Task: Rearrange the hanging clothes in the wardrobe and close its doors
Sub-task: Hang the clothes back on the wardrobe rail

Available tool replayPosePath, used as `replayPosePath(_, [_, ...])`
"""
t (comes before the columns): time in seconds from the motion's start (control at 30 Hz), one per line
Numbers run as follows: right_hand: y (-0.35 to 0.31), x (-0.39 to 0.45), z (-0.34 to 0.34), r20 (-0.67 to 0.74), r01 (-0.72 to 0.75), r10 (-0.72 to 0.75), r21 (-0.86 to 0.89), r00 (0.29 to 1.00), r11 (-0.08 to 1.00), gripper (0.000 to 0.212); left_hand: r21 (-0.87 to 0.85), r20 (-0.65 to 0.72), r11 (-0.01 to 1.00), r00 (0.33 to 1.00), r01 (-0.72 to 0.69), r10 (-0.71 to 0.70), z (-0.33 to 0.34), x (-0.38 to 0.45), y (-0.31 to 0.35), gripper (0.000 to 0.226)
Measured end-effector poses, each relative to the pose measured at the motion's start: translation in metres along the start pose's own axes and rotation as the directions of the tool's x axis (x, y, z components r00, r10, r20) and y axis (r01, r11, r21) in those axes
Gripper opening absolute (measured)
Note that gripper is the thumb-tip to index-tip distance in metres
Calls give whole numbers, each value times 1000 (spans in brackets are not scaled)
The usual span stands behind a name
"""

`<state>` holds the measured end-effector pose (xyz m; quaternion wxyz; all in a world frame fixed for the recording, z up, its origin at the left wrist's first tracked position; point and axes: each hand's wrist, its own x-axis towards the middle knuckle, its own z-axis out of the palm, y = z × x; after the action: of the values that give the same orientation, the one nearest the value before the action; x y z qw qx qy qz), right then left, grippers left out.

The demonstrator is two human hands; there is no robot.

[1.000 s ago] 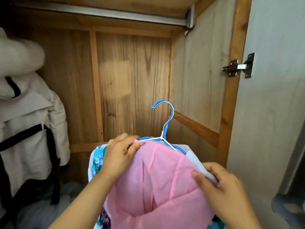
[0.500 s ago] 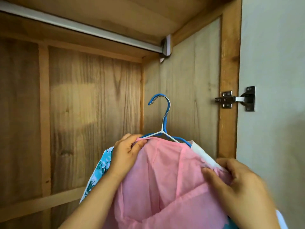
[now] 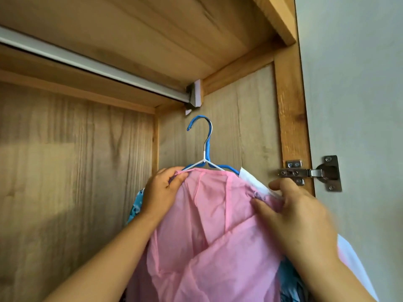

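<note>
While both bare forearms reach up and away from the camera into an open wooden wardrobe (image 3: 76,171), each hand holds one shoulder of a garment on a hanger. The left hand (image 3: 162,190) is at centre frame, fingers curled over the left shoulder of a thin pink garment (image 3: 207,236), with the thumb and forefinger pinching the fabric edge at the hanger arm. The right hand (image 3: 298,212), nearer the camera and slightly blurred, grips the right shoulder: the thumb presses on the pink fabric while the curled fingers wrap behind a white cloth edge (image 3: 255,182) lying under it.

The pink garment is sheer and lightly creased, with darker pink seams running down from the neckline. It hangs on a blue wire hanger with a white-wrapped neck (image 3: 206,147). A blue patterned fabric (image 3: 135,208) peeks out behind it at the left and at the lower right.

The hanger's hook is upright, open end facing left, in front of the wardrobe's right side panel. It sits just below the right end of a white metal hanging rail (image 3: 93,64) and is not hooked over it. The rail runs diagonally from the upper left to a bracket (image 3: 195,93) in the far right corner. A silver door hinge (image 3: 311,172) is fixed to the wardrobe frame at the right, joining a pale grey door (image 3: 353,94) that stands open.
</note>
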<state>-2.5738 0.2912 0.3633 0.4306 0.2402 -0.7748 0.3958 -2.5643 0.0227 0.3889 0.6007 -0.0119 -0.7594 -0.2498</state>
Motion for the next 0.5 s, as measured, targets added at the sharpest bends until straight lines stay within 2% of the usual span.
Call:
replayPosePath(0.17, [-6, 27, 17, 8, 19, -18, -75, 1000, 997, 33, 222, -47, 970, 992, -102, 115, -3, 26, -12, 34])
replayPosePath(0.37, [-32, 75, 31, -34, 71, -74, -102, 997, 992, 25, 389, -133, 914, 975, -116, 180, -1, 70, -16, 11])
replayPosePath(0.43, [-39, 95, 38, -69, 59, -65, -89, 995, 994, 24, 414, -135, 900, 969, -135, 207, 0, 87, -16, 21])
replayPosePath(0.5, [-42, 116, 45, -106, 50, -57, -63, 993, 997, 23, 422, -85, 894, 975, -153, 207, 2, 105, -17, 42])
